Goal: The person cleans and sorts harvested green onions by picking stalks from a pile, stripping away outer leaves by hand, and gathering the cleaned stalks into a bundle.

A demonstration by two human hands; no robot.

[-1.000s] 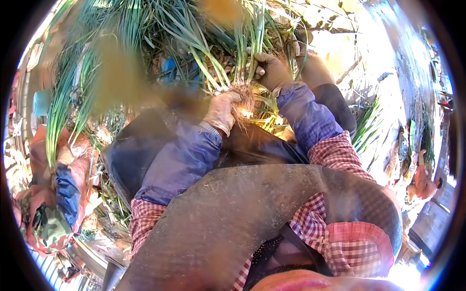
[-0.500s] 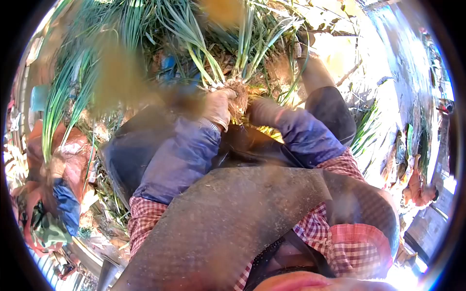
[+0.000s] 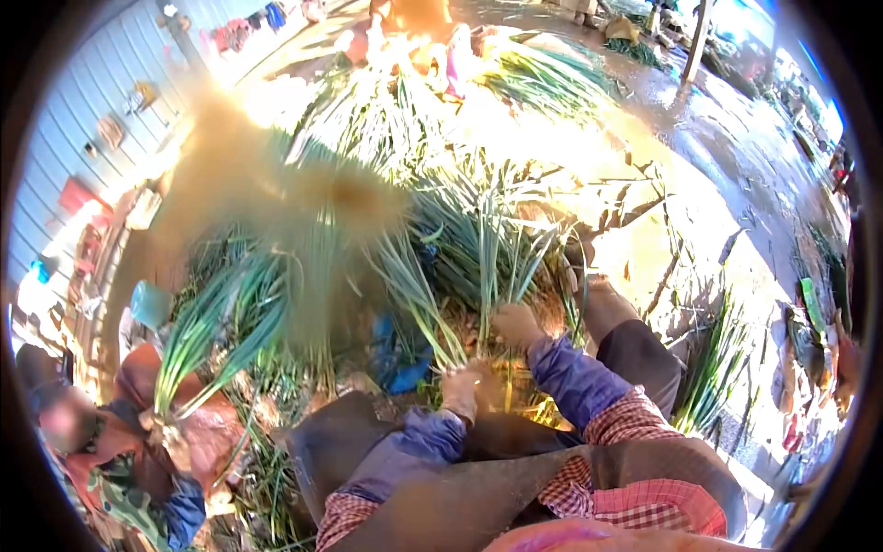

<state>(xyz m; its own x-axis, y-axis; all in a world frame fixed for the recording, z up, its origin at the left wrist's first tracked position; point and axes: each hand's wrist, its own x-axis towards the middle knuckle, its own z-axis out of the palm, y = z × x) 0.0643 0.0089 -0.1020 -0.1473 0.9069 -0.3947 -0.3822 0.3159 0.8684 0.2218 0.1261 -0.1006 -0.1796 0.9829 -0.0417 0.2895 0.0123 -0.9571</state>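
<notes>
Sunlit ground point(image 3: 635, 143) lies beyond the left hand point(image 3: 460, 391), seemingly pinching green stalks point(image 3: 416, 294) low down, and the right hand point(image 3: 517, 325), fingers unclear, apparently picking through them, needing a steady grip.

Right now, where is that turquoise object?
In the head view, the turquoise object is toward the left, beside long green leaves and above the co-worker's hand.

In front of you, a bunch of green onions point(image 3: 423, 305) leans up and leftward, pale stalk ends low; just to its right, a second bunch point(image 3: 487, 262) stands nearly upright, long leaves spreading.
</notes>
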